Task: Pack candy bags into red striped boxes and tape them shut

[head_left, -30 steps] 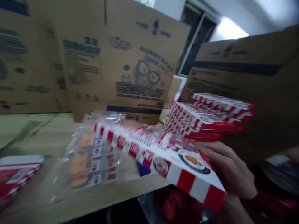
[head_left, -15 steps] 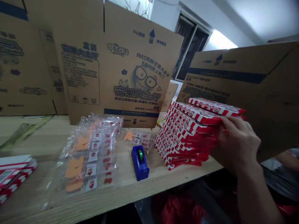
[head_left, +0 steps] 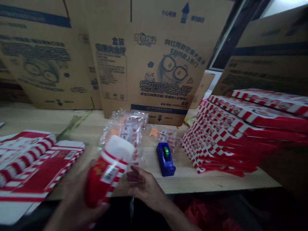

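- My left hand point(head_left: 79, 205) was wrapped around a red-and-white striped flat cardboard box blank point(head_left: 107, 171), tilted up toward twelve o'clock; motion blur hid the fingers' exact placement.
- My right hand point(head_left: 145, 187) lay loosely apart at its three o'clock, near but apparently not touching.
- I judged the step as opening the blank into shape; the next move called for the right hand to brace its free end.
- At nine o'clock lay more flat striped blanks point(head_left: 36, 170); at one o'clock a blue tape dispenser point(head_left: 165, 155); beyond it, at two o'clock, a stack of finished striped boxes point(head_left: 231, 134).
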`<state>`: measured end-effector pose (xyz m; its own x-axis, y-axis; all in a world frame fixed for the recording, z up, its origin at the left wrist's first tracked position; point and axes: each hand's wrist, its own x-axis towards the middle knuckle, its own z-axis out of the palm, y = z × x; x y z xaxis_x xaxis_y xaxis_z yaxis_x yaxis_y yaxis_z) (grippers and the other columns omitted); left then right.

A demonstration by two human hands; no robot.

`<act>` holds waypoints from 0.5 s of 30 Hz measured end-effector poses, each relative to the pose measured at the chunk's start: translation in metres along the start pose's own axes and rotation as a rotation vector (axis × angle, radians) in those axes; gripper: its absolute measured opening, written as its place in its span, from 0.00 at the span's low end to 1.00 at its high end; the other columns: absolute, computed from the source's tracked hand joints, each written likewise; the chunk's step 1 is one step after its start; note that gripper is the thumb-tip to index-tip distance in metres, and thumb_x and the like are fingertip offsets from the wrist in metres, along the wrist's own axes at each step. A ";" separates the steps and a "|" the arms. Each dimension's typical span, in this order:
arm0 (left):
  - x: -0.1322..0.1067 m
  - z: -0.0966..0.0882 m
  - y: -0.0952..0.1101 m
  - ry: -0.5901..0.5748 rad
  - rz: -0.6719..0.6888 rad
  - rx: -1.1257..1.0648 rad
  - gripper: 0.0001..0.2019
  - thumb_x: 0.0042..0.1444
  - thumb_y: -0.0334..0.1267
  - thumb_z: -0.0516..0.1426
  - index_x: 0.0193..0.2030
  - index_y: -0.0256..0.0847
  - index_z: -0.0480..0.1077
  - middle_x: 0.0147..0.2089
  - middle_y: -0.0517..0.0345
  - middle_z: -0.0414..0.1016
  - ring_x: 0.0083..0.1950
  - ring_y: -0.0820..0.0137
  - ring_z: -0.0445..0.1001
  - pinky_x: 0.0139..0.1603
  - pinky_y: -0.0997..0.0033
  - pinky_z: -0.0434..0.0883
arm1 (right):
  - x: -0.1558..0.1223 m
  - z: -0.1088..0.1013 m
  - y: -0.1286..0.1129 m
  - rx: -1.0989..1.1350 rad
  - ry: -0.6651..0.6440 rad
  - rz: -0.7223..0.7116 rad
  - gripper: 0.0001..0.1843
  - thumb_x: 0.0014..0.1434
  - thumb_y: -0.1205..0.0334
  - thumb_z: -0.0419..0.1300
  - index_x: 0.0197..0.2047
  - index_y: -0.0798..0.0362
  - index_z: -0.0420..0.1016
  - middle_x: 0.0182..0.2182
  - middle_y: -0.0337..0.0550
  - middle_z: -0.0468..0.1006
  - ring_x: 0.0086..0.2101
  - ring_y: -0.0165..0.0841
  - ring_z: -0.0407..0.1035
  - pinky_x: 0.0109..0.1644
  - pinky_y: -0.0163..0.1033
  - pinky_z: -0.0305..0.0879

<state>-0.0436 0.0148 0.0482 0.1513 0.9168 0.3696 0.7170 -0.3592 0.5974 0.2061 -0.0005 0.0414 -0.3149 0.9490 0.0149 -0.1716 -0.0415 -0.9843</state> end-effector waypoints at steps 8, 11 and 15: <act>-0.035 0.078 0.044 -0.009 -0.204 -0.102 0.54 0.30 0.43 0.68 0.67 0.40 0.51 0.59 0.40 0.66 0.60 0.43 0.64 0.58 0.38 0.63 | -0.015 -0.006 0.021 0.144 0.019 0.011 0.21 0.60 0.55 0.63 0.55 0.52 0.72 0.50 0.47 0.77 0.50 0.40 0.72 0.60 0.49 0.63; -0.032 0.079 0.047 0.022 -0.323 -0.300 0.47 0.36 0.44 0.67 0.65 0.40 0.55 0.58 0.42 0.68 0.59 0.49 0.67 0.58 0.44 0.66 | -0.019 -0.020 0.030 0.065 0.140 0.010 0.18 0.59 0.54 0.62 0.50 0.53 0.76 0.45 0.47 0.80 0.45 0.41 0.75 0.53 0.49 0.69; -0.028 0.077 0.045 -0.023 -0.578 -0.705 0.27 0.40 0.44 0.67 0.49 0.37 0.71 0.42 0.48 0.79 0.43 0.56 0.78 0.46 0.54 0.75 | -0.015 -0.037 0.041 -0.070 0.243 -0.005 0.18 0.55 0.50 0.65 0.43 0.55 0.80 0.38 0.47 0.82 0.39 0.43 0.76 0.46 0.49 0.73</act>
<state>0.0370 -0.0137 0.0096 -0.0828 0.9878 -0.1321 0.1044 0.1404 0.9846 0.2381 -0.0052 -0.0060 -0.0787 0.9968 -0.0147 -0.1047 -0.0230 -0.9942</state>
